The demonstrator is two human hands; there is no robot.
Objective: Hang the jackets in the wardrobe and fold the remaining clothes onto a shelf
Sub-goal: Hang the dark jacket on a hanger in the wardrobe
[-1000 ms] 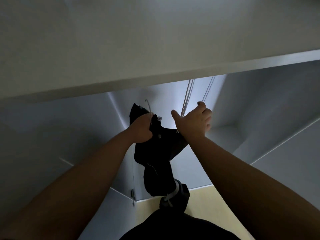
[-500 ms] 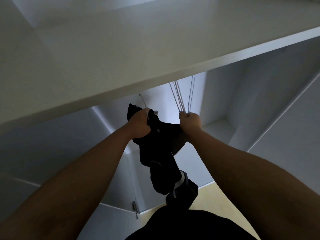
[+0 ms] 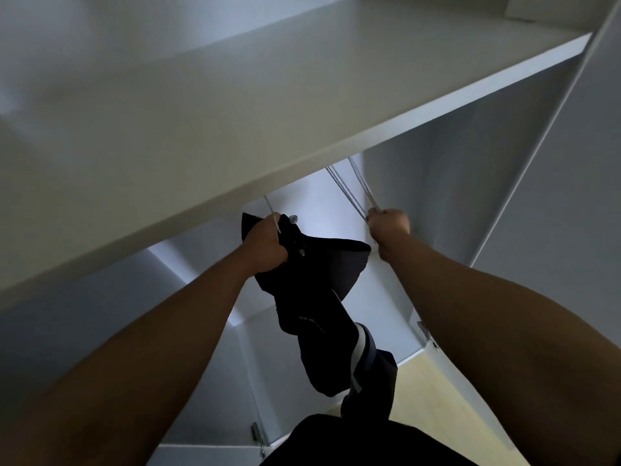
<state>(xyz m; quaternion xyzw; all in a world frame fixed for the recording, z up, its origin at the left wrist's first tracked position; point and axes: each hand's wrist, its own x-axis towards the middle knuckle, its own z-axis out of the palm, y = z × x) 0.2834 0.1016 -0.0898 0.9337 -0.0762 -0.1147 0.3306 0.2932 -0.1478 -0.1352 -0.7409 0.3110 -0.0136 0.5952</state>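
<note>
A black jacket [image 3: 319, 284] hangs on a thin white hanger, whose hook [image 3: 270, 206] rises toward the underside of the white shelf [image 3: 235, 105]. My left hand [image 3: 265, 245] grips the jacket's collar together with the hanger neck. To the right, my right hand [image 3: 388, 227] grips the lower ends of several empty white wire hangers [image 3: 349, 190] that hang from under the shelf. The rail itself is hidden behind the shelf's front edge. A sleeve with a white stripe [image 3: 359, 351] dangles low.
The wardrobe's white side panel [image 3: 537, 163] stands at the right and its back wall [image 3: 309, 203] shows behind the hands. Door hinges [image 3: 426, 334] sit on the panels. Pale wooden floor [image 3: 437, 398] lies below. Dark fabric [image 3: 353, 442] fills the bottom edge.
My right hand closed round the empty hangers and pulled them to the right, away from the jacket. The view tilted up, and my left hand kept its hold on the jacket.
</note>
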